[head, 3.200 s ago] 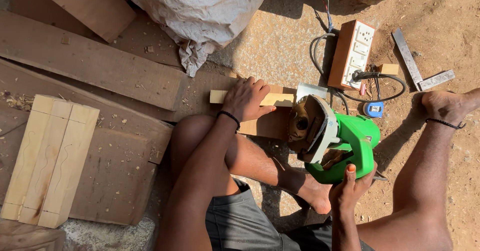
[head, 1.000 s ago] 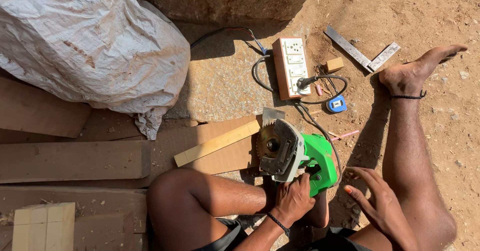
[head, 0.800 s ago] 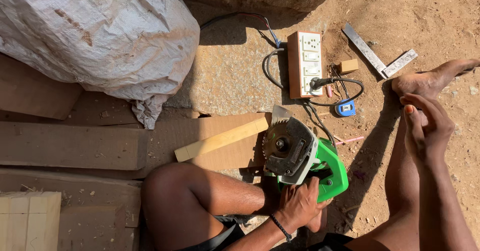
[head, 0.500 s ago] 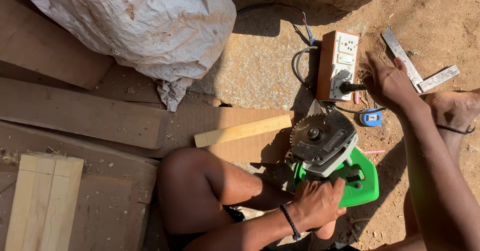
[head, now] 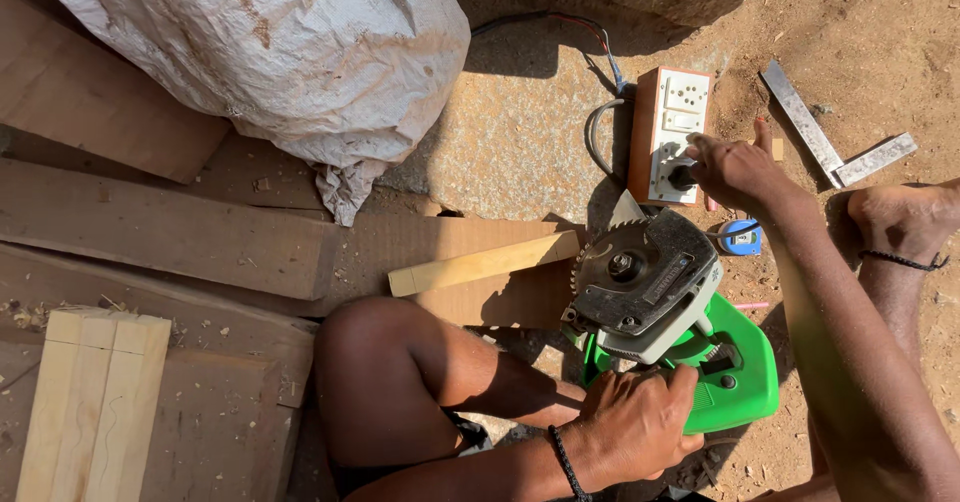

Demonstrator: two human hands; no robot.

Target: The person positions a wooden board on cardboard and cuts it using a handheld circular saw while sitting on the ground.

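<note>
My left hand grips the handle of a green circular saw that lies on its side with the toothed blade facing up. Farther away, my right hand rests its fingers on the black plug in a wooden switch and socket board. A pale wooden strip lies on a plank just left of the saw blade. My bent left knee is in front of the strip.
A big white woven sack lies at the top left. Wide planks and a stack of pale boards fill the left. A metal try square and a small blue tape measure lie on the dirt near my right foot.
My left hand left the wooden strip and took the saw's handle. My right hand let go of the saw, swung out to the right and reached up to the plug on the socket board.
</note>
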